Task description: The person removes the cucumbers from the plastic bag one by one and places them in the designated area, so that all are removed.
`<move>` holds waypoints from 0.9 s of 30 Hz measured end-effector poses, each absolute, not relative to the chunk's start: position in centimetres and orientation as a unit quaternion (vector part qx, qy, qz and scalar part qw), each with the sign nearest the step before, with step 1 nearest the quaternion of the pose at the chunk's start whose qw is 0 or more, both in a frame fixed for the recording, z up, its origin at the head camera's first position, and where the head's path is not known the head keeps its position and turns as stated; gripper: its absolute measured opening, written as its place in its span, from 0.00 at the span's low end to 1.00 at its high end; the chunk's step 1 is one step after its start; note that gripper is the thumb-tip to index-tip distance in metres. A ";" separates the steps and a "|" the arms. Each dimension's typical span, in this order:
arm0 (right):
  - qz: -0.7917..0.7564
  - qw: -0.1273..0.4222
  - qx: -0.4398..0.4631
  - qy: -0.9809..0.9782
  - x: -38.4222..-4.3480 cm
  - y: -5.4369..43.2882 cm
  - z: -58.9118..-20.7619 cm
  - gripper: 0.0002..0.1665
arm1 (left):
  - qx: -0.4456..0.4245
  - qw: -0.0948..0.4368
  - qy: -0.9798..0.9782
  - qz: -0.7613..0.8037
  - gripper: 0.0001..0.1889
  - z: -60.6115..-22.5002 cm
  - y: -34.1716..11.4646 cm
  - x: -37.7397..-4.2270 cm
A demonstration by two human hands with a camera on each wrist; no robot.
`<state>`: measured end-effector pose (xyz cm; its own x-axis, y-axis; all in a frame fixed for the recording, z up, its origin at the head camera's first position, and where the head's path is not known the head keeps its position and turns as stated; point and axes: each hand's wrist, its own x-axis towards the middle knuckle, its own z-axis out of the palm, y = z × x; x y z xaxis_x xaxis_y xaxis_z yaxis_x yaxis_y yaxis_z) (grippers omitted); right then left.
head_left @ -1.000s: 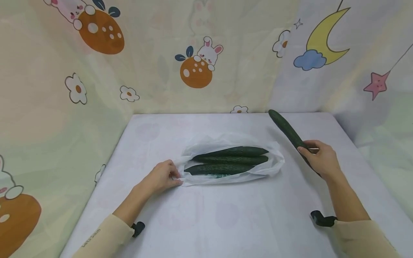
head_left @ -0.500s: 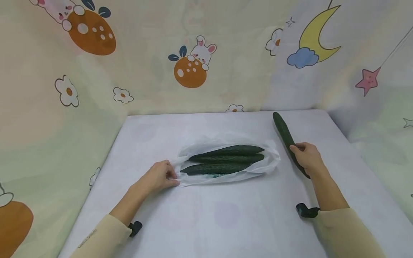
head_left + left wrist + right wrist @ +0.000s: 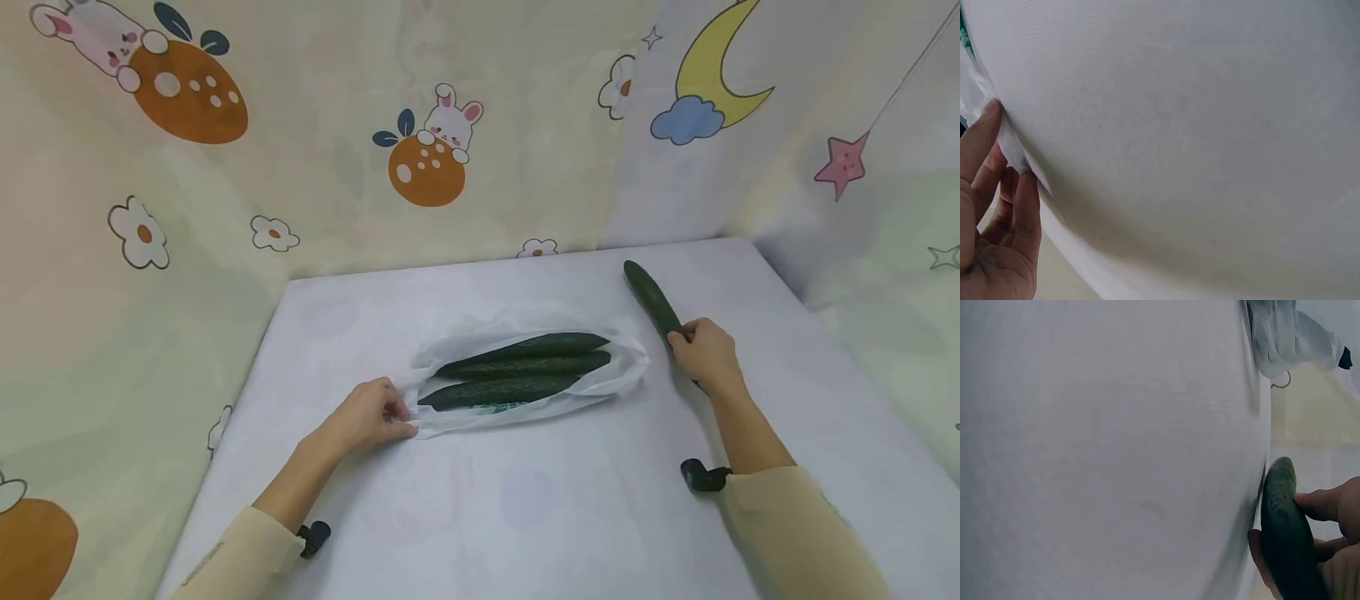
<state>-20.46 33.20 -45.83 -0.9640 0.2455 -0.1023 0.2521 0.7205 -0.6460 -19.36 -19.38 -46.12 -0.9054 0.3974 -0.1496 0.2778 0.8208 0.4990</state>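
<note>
My right hand (image 3: 707, 357) grips a long dark green cucumber (image 3: 651, 293) near its lower end, right of the bag. In the right wrist view the thumb and fingers wrap the cucumber (image 3: 1285, 531), close over the tabletop. At mid-table lies a thin white plastic bag (image 3: 630, 379), its opening spread wide. Inside it, 3 cucumbers (image 3: 517, 390) lie side by side. My left hand (image 3: 372, 414) pinches the bag's left end between thumb and fingers; the left wrist view shows the bag's edge (image 3: 1013, 147) between the fingertips of that hand (image 3: 1004, 219).
A white cloth covers the table (image 3: 525, 517). Behind and at both sides hangs a printed curtain (image 3: 330, 167) with rabbits, flowers and a moon. Black wrist cameras sit at the left cuff (image 3: 315, 539) and the right cuff (image 3: 703, 476).
The right hand has brought its cucumber lower and somewhat left, toward the table beside the bag. The left hand keeps its hold on the bag's end. The head view has shifted slightly.
</note>
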 end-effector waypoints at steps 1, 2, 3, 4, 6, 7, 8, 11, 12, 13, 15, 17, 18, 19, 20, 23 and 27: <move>-0.345 0.004 0.129 0.930 -20.6 32.9 -45.8 0.34 | 0.175 0.126 0.947 0.240 0.11 -46.1 -19.5 -19.3; -0.338 0.003 0.124 0.933 -20.8 32.6 -45.9 0.34 | 0.174 0.126 0.947 0.238 0.11 -46.1 -19.7 -19.2; -0.332 0.004 0.121 0.935 -20.9 32.4 -45.9 0.33 | 0.173 0.126 0.947 0.238 0.11 -46.0 -19.9 -19.1; -0.327 0.003 0.118 0.938 -21.0 32.1 -45.9 0.33 | 0.175 0.124 0.947 0.237 0.11 -46.1 -20.0 -19.1; -0.317 0.001 0.115 0.941 -21.1 31.8 -45.8 0.32 | 0.179 0.123 0.946 0.239 0.11 -46.1 -20.1 -19.0; -0.309 0.001 0.114 0.944 -21.1 31.7 -45.7 0.31 | 0.183 0.123 0.946 0.240 0.11 -46.1 -20.1 -19.0; -0.301 0.001 0.111 0.947 -21.1 31.7 -45.6 0.31 | 0.186 0.121 0.945 0.240 0.11 -46.2 -20.0 -19.0; -0.282 0.010 0.106 0.953 -20.9 31.7 -45.0 0.31 | 0.190 0.116 0.945 0.240 0.11 -46.3 -19.8 -19.0; -0.274 0.013 0.104 0.956 -20.9 31.8 -44.8 0.31 | 0.191 0.115 0.945 0.239 0.12 -46.4 -19.7 -19.0; -0.266 0.019 0.101 0.958 -20.9 31.8 -44.7 0.33 | 0.191 0.112 0.946 0.238 0.12 -46.4 -19.7 -19.0; -0.259 0.026 0.099 0.960 -21.0 31.7 -44.6 0.35 | 0.191 0.107 0.947 0.237 0.12 -46.4 -19.6 -18.8; -0.256 0.025 0.094 0.962 -21.0 31.5 -44.5 0.38 | 0.189 0.103 0.947 0.237 0.12 -46.4 -19.5 -18.7; -0.254 0.022 0.092 0.962 -21.0 31.3 -44.5 0.39 | 0.188 0.101 0.948 0.236 0.12 -46.4 -19.5 -18.7; -0.253 0.020 0.089 0.963 -21.0 31.2 -44.4 0.40 | 0.187 0.100 0.948 0.235 0.12 -46.4 -19.5 -18.6; -0.254 0.017 0.087 0.963 -21.1 31.0 -44.3 0.41 | 0.186 0.100 0.949 0.233 0.12 -46.4 -19.5 -18.6; -0.253 0.005 0.072 0.965 -21.3 30.5 -44.1 0.42 | 0.183 0.098 0.951 0.230 0.12 -46.4 -19.6 -18.6; -0.256 -0.014 0.052 0.965 -21.4 30.0 -43.6 0.42 | 0.178 0.097 0.952 0.230 0.12 -46.5 -19.6 -18.6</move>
